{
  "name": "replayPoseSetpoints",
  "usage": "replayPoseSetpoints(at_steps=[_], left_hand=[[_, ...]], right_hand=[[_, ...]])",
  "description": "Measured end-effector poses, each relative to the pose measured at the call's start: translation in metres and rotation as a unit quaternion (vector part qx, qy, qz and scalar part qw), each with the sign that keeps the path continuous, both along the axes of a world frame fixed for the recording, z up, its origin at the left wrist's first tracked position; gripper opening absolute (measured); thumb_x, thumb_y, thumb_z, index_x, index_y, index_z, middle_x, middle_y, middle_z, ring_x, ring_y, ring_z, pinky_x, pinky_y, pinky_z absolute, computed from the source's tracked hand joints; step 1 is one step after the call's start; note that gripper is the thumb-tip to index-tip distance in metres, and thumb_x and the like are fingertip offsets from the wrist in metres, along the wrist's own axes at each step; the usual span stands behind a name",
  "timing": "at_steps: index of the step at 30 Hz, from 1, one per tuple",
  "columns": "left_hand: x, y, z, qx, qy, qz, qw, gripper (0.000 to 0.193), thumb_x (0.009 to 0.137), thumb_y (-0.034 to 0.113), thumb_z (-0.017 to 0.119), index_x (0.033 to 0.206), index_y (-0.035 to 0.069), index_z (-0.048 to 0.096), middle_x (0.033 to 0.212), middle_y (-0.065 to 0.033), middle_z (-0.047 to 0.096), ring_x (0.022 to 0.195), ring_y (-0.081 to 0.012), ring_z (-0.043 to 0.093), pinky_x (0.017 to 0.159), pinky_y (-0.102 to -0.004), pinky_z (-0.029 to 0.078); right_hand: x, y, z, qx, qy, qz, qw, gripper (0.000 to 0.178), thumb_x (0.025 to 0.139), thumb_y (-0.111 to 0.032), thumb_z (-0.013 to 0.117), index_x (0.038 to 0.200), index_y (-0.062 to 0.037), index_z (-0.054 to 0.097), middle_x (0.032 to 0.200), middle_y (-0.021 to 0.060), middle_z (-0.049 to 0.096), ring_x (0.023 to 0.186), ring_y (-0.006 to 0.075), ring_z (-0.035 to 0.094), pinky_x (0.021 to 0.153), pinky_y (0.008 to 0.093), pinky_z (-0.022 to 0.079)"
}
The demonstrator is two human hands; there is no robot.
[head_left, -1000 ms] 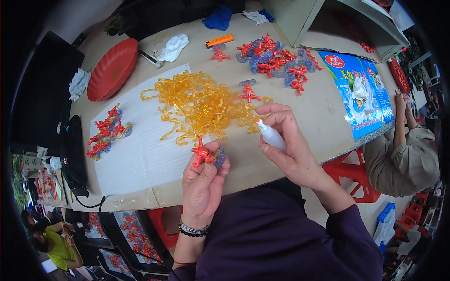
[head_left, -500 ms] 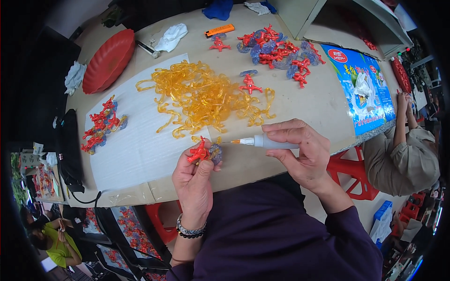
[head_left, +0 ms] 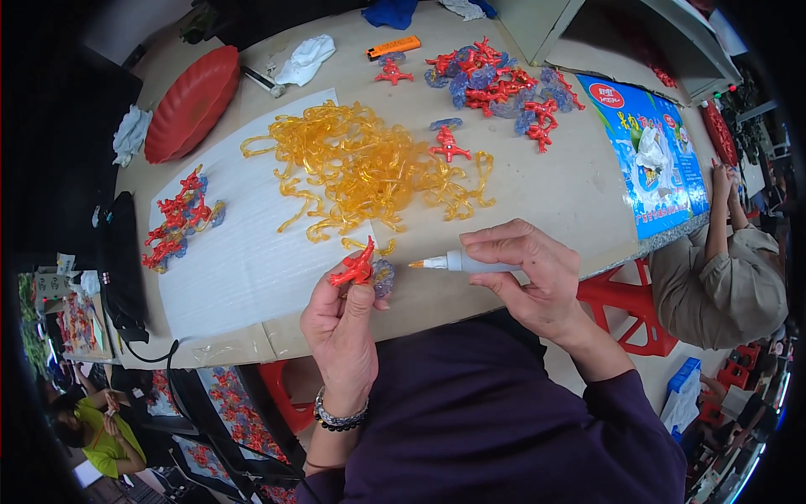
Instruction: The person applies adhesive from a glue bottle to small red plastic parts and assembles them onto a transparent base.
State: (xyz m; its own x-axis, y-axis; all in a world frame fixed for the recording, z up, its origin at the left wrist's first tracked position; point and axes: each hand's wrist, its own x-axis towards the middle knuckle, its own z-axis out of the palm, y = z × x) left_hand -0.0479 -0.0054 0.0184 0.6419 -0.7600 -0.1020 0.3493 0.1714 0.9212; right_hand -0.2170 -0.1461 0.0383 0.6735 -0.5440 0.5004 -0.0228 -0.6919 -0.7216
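My left hand pinches a small red plastic figure between thumb and fingers, above the near side of the table. A cloudy blue-violet piece sits at the figure's right side; whether it is fixed on is unclear. My right hand is closed round a white squeeze bottle with an orange nozzle tip. The nozzle points left at the blue-violet piece and stays a short gap away from it. Just beyond my left fingertips lies a heap of clear yellow curly plastic strips.
White sheet under part of the heap, with red-and-blue figures at left. More figures lie far right, near a blue printed sheet. Red dish, crumpled tissue and orange box stand at the back. A person sits right.
The red figure has turned and tilted in my left hand. My right hand and the bottle have shifted slightly left and toward me.
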Motion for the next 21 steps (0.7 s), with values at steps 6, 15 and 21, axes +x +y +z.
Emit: replayPoseSetpoints(at_steps=[6,15,21], left_hand=[[0.0008,0.0003,0.0030,0.004,0.004,0.002,1.000,0.031,0.095,0.016,0.063,0.119,-0.004,0.060,0.102,-0.0066,0.066,0.081,-0.0105,0.058,0.070,-0.0252,0.048],[-0.0002,-0.0002,0.0027,0.009,0.020,-0.001,1.000,0.033,0.094,0.018,0.064,0.118,-0.004,0.060,0.107,-0.0078,0.067,0.080,-0.0101,0.058,0.069,-0.0251,0.048],[0.0001,0.0008,0.0023,0.006,0.023,-0.003,1.000,0.032,0.094,0.019,0.064,0.118,-0.003,0.060,0.109,-0.0085,0.066,0.080,-0.0101,0.058,0.070,-0.0255,0.049]], right_hand=[[0.0007,0.0016,-0.0010,-0.009,0.002,0.009,1.000,0.029,0.072,0.006,0.076,0.098,0.0030,0.064,0.099,0.0176,0.070,0.088,0.0236,0.069,0.070,0.0296,0.058],[0.0020,0.0024,-0.0004,-0.019,0.002,0.009,1.000,0.030,0.070,0.007,0.076,0.098,0.0030,0.064,0.098,0.0172,0.070,0.087,0.0238,0.069,0.070,0.0300,0.057],[0.0029,0.0019,-0.0017,-0.021,-0.001,0.011,1.000,0.030,0.070,0.006,0.076,0.097,0.0029,0.065,0.098,0.0173,0.070,0.086,0.0237,0.069,0.070,0.0298,0.057]])
